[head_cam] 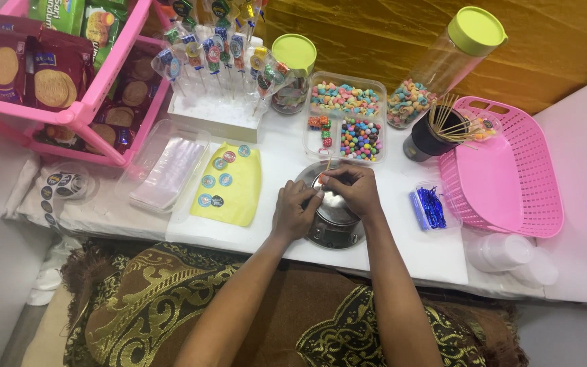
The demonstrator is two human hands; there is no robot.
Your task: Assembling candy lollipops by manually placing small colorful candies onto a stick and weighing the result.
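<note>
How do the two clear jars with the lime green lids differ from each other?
The short clear jar with a lime green lid stands upright behind the candy tray; the tall clear jar with a lime green lid leans tilted. The tall one shows pastel candy only near its bottom. Both are closed.

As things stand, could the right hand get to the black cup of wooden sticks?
Probably yes. The right hand works over the kitchen scale, and the black cup of wooden sticks stands beyond it to the right, with bare white table between them.
</note>
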